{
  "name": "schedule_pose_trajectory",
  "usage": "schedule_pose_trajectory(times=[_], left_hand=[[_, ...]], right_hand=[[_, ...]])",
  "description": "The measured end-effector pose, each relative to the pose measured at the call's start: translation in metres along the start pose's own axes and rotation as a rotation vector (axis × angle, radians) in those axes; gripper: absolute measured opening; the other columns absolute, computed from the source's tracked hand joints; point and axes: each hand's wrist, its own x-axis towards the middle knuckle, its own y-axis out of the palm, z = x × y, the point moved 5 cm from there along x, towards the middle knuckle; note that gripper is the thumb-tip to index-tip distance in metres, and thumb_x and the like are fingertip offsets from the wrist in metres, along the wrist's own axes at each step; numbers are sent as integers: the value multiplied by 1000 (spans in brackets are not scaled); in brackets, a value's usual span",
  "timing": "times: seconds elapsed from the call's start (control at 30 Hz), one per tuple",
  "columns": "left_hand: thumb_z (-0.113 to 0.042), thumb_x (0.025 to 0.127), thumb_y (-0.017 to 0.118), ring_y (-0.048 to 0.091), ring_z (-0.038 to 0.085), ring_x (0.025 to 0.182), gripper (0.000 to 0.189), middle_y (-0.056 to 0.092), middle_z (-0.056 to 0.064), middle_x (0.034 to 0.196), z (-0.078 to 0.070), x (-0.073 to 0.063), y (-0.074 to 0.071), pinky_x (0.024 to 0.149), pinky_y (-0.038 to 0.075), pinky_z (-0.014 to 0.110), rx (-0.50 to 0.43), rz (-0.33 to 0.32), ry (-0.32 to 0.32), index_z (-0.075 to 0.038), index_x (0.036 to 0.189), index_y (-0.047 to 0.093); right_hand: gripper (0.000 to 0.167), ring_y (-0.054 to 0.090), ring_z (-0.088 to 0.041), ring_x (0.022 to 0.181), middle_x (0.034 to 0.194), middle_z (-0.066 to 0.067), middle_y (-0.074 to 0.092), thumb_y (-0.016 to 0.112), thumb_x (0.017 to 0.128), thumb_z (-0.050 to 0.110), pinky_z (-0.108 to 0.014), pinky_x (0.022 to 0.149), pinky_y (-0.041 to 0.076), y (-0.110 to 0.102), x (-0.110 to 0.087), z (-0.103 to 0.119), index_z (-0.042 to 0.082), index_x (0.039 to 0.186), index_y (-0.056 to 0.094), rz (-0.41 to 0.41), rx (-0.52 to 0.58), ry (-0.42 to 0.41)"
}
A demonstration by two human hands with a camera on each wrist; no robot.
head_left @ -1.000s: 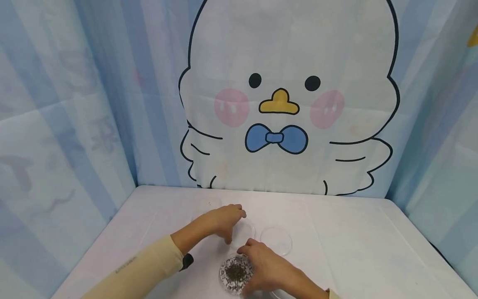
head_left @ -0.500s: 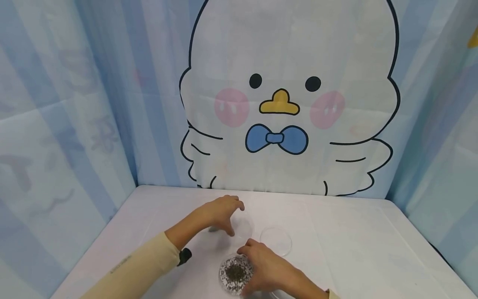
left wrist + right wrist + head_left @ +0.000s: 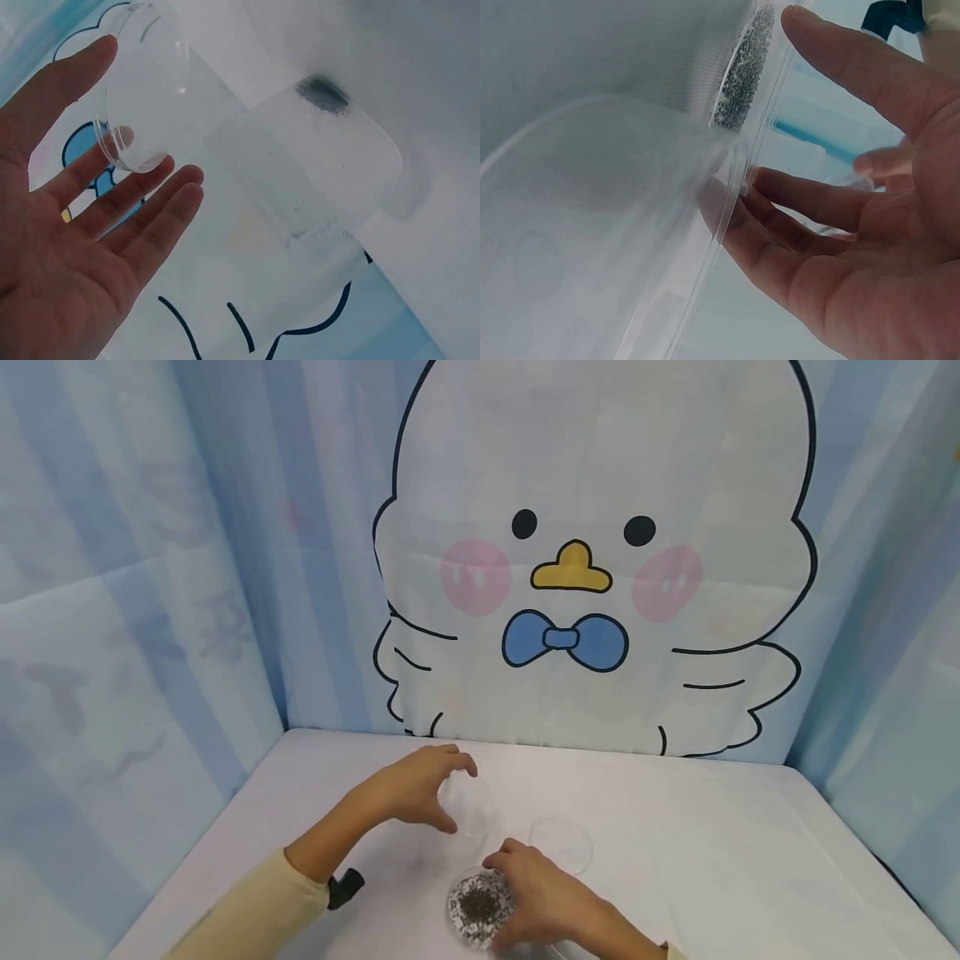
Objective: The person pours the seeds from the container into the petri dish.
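My left hand (image 3: pixel 416 785) holds a clear round dish (image 3: pixel 146 82) by its rim, thumb on one side and fingers on the other. In the head view this see-through dish is faint against the white table. My right hand (image 3: pixel 551 897) grips the right side of a second clear round dish (image 3: pixel 476 908), nearer the front. Dark grains are scattered over its white-looking bottom and lie thickest in the middle. The right wrist view shows the grains (image 3: pixel 746 71) edge-on, with thumb and fingers about the rim.
Another clear round piece (image 3: pixel 561 846) lies beyond my right hand. A clear dish edge (image 3: pixel 694 285) fills the right wrist view's foreground. A clear rectangular container (image 3: pixel 322 165) with a dark patch in one corner shows past my left hand. Patterned curtains (image 3: pixel 225 568) enclose the white table (image 3: pixel 712 852).
My left hand has moved away from the right hand, left and toward the table's back, carrying the clear dish. The right hand stays on the dish with dark grains. The head view has shifted slightly.
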Motion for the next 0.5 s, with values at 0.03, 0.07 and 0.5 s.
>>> schedule_pose_trajectory(times=[0.03,0.07,0.5], left_hand=[[-22,74,96,61,29,119,65,63,3,132,1,-5,-1,93,57,47,-8,-9,6,-19,130,65],[-22,73,96,61,28,116,64,63,2,131,3,-10,-2,91,57,46,-16,-16,13,-19,130,65],[-32,72,96,61,25,119,67,60,-7,122,17,-64,-10,94,55,45,-110,-44,54,-26,130,64]], right_hand=[[84,61,-14,103,115,0,63,101,59,35,-32,95,56,0,0,0,3,129,68,-2,-1,-1],[84,61,-15,103,115,0,64,101,59,35,-33,95,56,0,0,0,3,129,68,-3,-2,-4],[84,62,-18,104,114,-2,63,100,58,32,-37,97,56,-1,-1,3,2,129,67,-12,15,-12]])
